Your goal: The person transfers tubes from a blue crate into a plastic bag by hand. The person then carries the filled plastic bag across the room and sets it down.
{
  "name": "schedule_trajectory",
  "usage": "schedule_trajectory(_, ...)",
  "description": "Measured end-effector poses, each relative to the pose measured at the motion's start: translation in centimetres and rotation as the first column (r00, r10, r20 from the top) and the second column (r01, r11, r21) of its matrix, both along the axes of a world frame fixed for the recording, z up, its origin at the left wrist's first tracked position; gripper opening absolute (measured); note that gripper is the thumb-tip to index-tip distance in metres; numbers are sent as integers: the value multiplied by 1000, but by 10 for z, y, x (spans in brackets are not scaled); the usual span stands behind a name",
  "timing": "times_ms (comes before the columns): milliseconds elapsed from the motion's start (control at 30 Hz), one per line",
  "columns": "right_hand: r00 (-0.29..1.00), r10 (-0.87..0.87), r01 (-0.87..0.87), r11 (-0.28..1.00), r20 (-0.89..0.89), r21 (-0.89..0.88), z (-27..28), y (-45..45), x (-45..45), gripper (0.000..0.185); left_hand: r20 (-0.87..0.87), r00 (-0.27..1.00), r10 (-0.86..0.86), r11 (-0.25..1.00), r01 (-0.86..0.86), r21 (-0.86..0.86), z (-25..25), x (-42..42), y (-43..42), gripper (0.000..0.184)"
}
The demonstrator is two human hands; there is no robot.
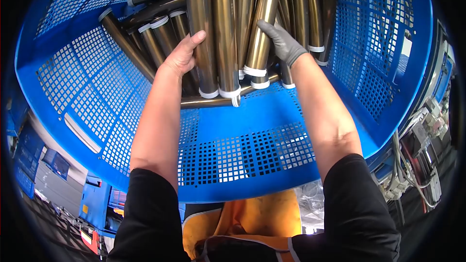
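Bronze-coloured, shiny tubes with white rings on their ends fill the far part of a blue perforated plastic crate (233, 120). My left hand (182, 56), bare, grips the side of a bronze tube (201, 43) with its thumb on top; the other fingers are hidden behind. A second tube (226, 53) stands close against it. On the right, my right hand (284, 43) wears a grey glove and is closed around another tilted tube (258, 51), its thumb across the front. The far ends of these tubes run out of view at the top.
More tubes (128, 48) lean at the crate's left, and others (313, 14) stand at its right. One tube (206, 102) lies crosswise on the crate floor. Cables and equipment (412, 160) are outside at the right; blue bins (94, 201) are at the lower left.
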State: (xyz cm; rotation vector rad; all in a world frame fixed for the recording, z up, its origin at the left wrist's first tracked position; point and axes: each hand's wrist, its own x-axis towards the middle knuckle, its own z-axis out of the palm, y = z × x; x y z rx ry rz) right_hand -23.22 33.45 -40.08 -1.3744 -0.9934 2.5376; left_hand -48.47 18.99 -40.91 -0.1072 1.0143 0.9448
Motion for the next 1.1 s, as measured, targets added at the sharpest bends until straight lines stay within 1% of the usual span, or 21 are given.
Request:
schedule_trajectory(67, 997, 3, -8, 997, -74, -72, 8, 4, -6, 82, 2, 997, -74, 997, 74, 21, 14, -5, 6, 101)
schedule_trajectory(100, 999, -6, 4, 999, -51, -42, 17, 2, -15, 81, 3, 997, -79, 997, 79, -5, 12, -4, 9, 102)
schedule_trajectory(133, 995, -63, 54, 993, -83, -109, 10, -3, -19, 80, 7, 996, -84, 996, 84, -11, 7, -2, 8, 102)
schedule_trajectory(200, 968, -196, 156, 961, -160, -229, 13, -10, -27, 79, 14, 999, -39, 998, 40, -49, -2, -2, 15, 82)
schedule_trajectory(267, 958, -202, 150, 958, -202, -246, 8, -14, -28, 76, 19, 997, -68, 997, 69, -42, -8, -6, 16, 83)
schedule_trajectory(333, 956, -244, 187, 934, -163, -303, -1, -20, -29, 68, 113, 987, -117, 993, 116, 13, -9, -13, 19, 83)
schedule_trajectory(367, 954, -250, 192, 933, -165, -305, -6, -20, -28, 68, 94, 990, -109, 994, 110, 5, -14, -13, 17, 83)
schedule_trajectory(433, 964, -219, 149, 915, -152, -374, -5, -17, -27, 76, 87, 990, -115, 993, 116, -7, -16, -12, 17, 83)
schedule_trajectory(567, 961, -176, 107, 947, -212, -303, 25, -18, -27, 71, 113, 987, -116, 993, 118, -6, 4, -10, 11, 81)
schedule_trajectory(600, 975, -135, 75, 949, -178, -306, 37, -18, -25, 70, 134, 984, -120, 992, 123, -14, 14, -10, 8, 80)
schedule_trajectory(633, 978, -106, 61, 968, -179, -243, 56, -18, -25, 67, 23, 992, -120, 991, 121, -51, 34, -5, 4, 79)
schedule_trajectory(667, 981, -81, 49, 983, -178, -176, 79, -20, -25, 65, -23, 991, -133, 990, 131, -51, 48, -3, -2, 80)
schedule_trajectory(700, 978, -70, 41, 988, -195, -146, 106, -20, -25, 67, 8, 993, -117, 993, 118, -33, 64, -1, -9, 82)
schedule_trajectory(733, 973, -26, 8, 997, -230, -77, 113, -23, -22, 73, 8, 994, -109, 994, 109, -6, 89, 2, -13, 85)
schedule_trajectory(767, 974, -17, 8, 999, -227, -40, 135, -26, -19, 75, -2, 995, -104, 994, 104, -28, 110, 4, -20, 85)
schedule_trajectory(800, 975, -9, 9, 1000, -224, -4, 161, -32, -15, 78, 4, 991, -136, 989, 136, -56, 141, 4, -21, 92)
schedule_trajectory(867, 968, 11, 5, 998, -251, 64, 204, -44, -8, 81, 29, 984, -174, 985, 174, 5, 188, 5, -30, 97)
schedule_trajectory(900, 967, -17, 45, 994, -255, 102, 237, -48, -5, 83, 6, 982, -189, 982, 188, 35, 210, 6, -36, 97)
schedule_trajectory(933, 956, -38, 50, 998, -290, 36, 266, -51, -3, 101, -8, 975, -223, 972, 223, 67, 246, 8, -33, 98)
schedule_trajectory(1033, 943, -150, 189, 976, -297, 110, 355, -68, 12, 102, -42, 956, -289, 939, 292, 181, 339, 23, -29, 99)
schedule_trajectory(1100, 905, -199, 245, 966, -377, 78, 400, -93, 30, 103, -81, 917, -392, 902, 400, 165, 388, 34, -35, 101)
